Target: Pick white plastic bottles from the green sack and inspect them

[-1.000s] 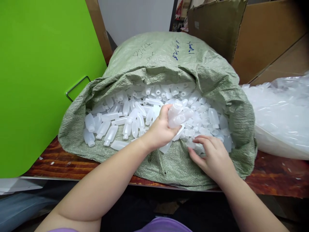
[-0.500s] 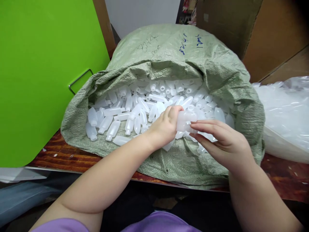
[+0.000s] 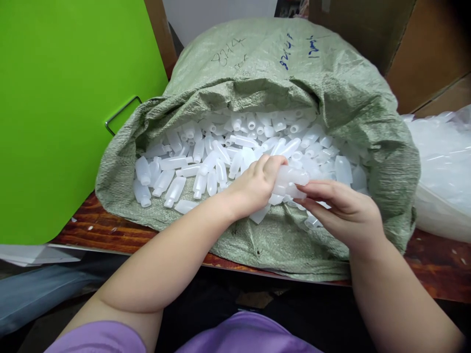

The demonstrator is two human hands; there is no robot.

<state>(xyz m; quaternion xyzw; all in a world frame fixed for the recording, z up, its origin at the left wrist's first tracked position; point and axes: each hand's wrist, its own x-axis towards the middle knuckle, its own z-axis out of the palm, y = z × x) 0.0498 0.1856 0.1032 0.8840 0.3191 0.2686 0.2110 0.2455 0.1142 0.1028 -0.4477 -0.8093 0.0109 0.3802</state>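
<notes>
A green woven sack (image 3: pixel 279 63) lies open toward me on a wooden table (image 3: pixel 441 264), filled with several small translucent white plastic bottles (image 3: pixel 172 189). My left hand (image 3: pixel 253 189) is closed around a bunch of these bottles (image 3: pixel 290 177) just above the sack's front lip. My right hand (image 3: pixel 342 211) meets it from the right, its fingers pinching bottles at the end of that bunch. Both hands hover over the pile near the middle of the sack's mouth.
A bright green panel (image 3: pixel 62 113) with a metal wire handle (image 3: pixel 121 115) stands at the left. A clear plastic bag (image 3: pixel 441 166) lies at the right on the table. Brown cardboard boxes (image 3: pixel 419 44) rise behind the sack.
My right hand rose from the sack's front lip and joined the left hand at the bunch of bottles. The view has shifted slightly downward and to the left.
</notes>
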